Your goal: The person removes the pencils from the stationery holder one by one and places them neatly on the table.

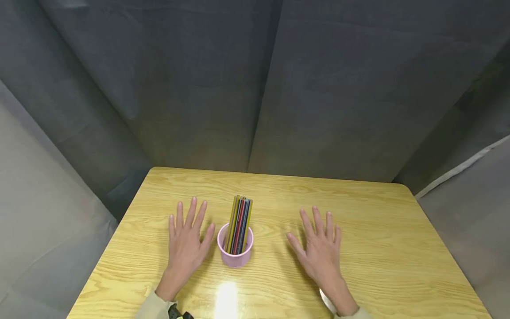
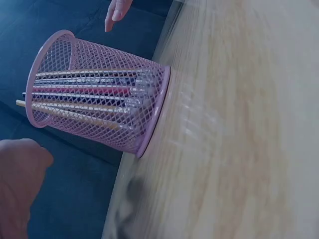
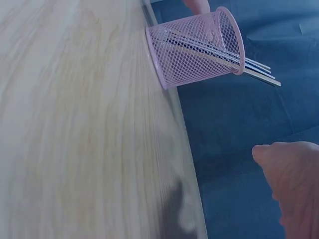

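A pink mesh pencil cup point(image 1: 236, 260) stands upright on the wooden table, left of its middle. Several pencils point(image 1: 240, 226) lean together in it, yellow, red and dark ones among them; their lower ends show through the mesh point(image 2: 99, 94). Left of the cup, my left hand point(image 1: 186, 246) hovers palm down with fingers spread, its thumb closest to the rim. Farther off on the right, my right hand point(image 1: 322, 257) is held the same way, fingers straight and apart. Neither hand holds anything. In the right wrist view the pencils point(image 3: 261, 71) stick out past the cup's rim.
The table point(image 1: 398, 248) has a light wood grain and rounded far corners. Dark grey curtains point(image 1: 199, 88) hang behind it, with paler cloth point(image 1: 44, 212) at the left side. A white round-edged object point(image 1: 327, 302) shows partly beside the right wrist.
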The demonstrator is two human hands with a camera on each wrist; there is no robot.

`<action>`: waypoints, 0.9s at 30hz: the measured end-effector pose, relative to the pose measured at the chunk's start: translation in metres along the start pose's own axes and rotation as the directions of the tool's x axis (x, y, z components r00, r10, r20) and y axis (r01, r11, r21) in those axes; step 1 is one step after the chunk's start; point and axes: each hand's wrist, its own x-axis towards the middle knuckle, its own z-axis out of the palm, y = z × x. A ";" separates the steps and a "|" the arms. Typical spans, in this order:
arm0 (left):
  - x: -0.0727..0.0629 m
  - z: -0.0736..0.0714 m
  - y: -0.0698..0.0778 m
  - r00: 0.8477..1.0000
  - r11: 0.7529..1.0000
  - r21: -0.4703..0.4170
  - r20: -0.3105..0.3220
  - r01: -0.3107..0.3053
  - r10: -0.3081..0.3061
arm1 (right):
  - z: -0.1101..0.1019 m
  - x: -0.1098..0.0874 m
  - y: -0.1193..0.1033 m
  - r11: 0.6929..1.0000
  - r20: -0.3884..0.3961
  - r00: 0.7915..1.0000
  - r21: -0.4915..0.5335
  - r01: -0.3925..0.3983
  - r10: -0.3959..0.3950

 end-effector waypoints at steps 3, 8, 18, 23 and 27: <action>-0.003 0.001 0.002 0.999 0.996 -0.087 0.035 0.021 -0.018 | 0.001 0.002 -0.005 1.000 -0.004 1.000 0.024 0.007 -0.007; -0.008 0.004 0.004 0.997 0.948 -0.315 0.077 0.039 -0.016 | 0.002 0.006 -0.016 0.993 -0.048 0.997 0.100 0.057 -0.052; -0.017 0.021 -0.001 0.972 0.672 -0.734 0.075 -0.098 0.225 | 0.002 0.018 -0.039 0.918 -0.238 0.946 0.277 0.283 -0.220; -0.020 0.030 0.002 0.966 0.586 -0.810 0.124 -0.035 0.228 | 0.000 0.028 -0.051 0.809 -0.304 0.906 0.425 0.405 -0.294; -0.021 0.033 0.008 0.961 0.542 -0.839 0.176 0.034 0.211 | -0.001 0.035 -0.060 0.721 -0.284 0.900 0.539 0.436 -0.332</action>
